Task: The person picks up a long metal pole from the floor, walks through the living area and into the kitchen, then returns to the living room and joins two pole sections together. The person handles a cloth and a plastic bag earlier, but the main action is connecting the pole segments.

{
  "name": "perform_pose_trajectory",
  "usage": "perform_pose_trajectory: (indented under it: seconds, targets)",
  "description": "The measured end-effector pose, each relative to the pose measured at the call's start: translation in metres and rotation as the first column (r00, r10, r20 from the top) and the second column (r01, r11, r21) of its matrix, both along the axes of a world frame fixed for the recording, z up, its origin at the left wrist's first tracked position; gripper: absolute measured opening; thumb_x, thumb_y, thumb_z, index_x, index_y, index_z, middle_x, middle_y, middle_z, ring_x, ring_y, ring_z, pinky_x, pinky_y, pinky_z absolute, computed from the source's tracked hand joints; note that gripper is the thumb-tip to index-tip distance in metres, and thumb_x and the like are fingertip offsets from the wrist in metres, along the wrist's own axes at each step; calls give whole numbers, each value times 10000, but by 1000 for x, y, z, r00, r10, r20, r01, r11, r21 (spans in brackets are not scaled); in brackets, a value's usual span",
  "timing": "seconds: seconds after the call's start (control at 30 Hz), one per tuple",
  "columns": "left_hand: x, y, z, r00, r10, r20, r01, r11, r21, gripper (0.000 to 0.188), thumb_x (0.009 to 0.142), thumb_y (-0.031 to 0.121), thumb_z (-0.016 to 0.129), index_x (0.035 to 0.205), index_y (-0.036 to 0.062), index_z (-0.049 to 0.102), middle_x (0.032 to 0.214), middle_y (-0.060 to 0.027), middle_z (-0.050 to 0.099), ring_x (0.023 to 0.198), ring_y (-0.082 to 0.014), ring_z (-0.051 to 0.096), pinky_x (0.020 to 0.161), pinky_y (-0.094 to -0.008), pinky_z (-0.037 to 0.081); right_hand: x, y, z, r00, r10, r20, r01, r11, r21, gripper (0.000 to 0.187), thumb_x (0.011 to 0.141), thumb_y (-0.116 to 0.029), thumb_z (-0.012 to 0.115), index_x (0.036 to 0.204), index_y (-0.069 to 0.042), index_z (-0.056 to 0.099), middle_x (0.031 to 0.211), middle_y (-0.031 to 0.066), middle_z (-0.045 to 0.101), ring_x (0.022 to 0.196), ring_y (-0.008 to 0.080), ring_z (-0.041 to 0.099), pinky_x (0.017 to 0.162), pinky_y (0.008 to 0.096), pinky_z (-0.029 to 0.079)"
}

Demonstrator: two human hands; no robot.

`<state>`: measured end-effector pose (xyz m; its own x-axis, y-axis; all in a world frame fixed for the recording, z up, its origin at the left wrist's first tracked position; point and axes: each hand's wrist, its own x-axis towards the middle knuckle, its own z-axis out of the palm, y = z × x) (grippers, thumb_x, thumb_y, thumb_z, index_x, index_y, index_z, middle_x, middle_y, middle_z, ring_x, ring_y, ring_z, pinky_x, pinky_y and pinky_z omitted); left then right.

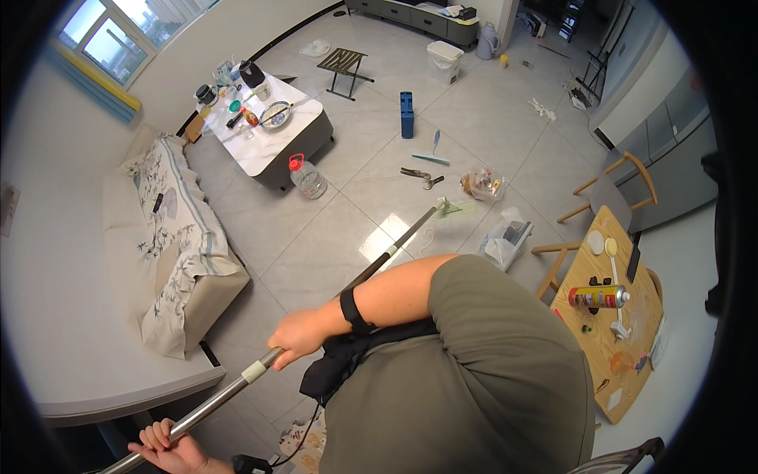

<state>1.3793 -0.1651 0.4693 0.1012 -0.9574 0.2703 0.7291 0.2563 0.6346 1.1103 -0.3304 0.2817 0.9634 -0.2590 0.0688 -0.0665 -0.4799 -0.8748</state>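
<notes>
A long metal mop pole (pixel 225 393) runs from the lower left toward the middle of the floor. My right hand (pixel 304 336), with a black band on its wrist, is wrapped round the pole's middle part. Lower down at the left, my left hand (pixel 175 452) grips the pole near its top end; part of this hand is cut by the lower edge. The far end carries a pale green flat head (pixel 454 208) that rests on the grey tiles. My sleeve and torso cover the lower middle.
Near the mop head lie a clear bag (pixel 483 184), a white plastic bag (pixel 505 243), pliers-like tools (pixel 422 177) and a blue squeegee (pixel 433 154). A water bottle (pixel 306 178) stands by the coffee table (pixel 296 138). A covered sofa (pixel 178 245) is left, a wooden table (pixel 604 272) right.
</notes>
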Motion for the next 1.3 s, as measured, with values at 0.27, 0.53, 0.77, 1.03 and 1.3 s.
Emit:
perform_pose_trajectory:
  seconds: [0.27,0.53,0.77,1.03,1.3]
  targets:
    - [-35,-2,-1,853,510,110,-519,851,81,210,873,99,578,746,102,411,693,-3,397,659,-128,440,835,-304,388,-4,-8,-16,996,-85,-38,84,996,-28,468,870,-550,538,884,-83,574,782,154,623,752,378,587,637,465,450]
    - [-1,5,-20,868,492,-67,-488,870,68,528,919,535,471,581,154,332,496,37,257,472,-121,259,558,-280,326,-5,-5,-4,994,31,-105,-34,999,-26,382,879,-427,600,816,-51,573,649,139,564,621,300,546,579,390,440]
    - [-30,12,-21,657,741,138,-749,624,222,313,970,360,474,807,96,516,727,-38,481,697,-168,478,837,-369,435,-21,-3,-17,980,-53,-192,42,997,-63,368,888,-407,585,818,-46,568,669,133,580,636,293,561,599,392,445]
    - [-11,31,-35,957,287,-35,-288,936,-203,484,939,496,472,598,185,325,509,51,242,483,-99,255,541,-271,271,-27,-7,-8,931,235,-278,-172,957,232,380,932,-394,539,836,-27,559,703,56,563,672,173,518,623,338,432]
    - [-34,29,-33,610,792,-16,-724,565,396,316,965,363,483,730,157,439,600,43,381,589,-126,412,694,-311,423,-29,10,-25,954,-21,-300,-23,989,-143,501,916,-545,467,885,-53,555,708,136,576,680,318,559,631,411,432]
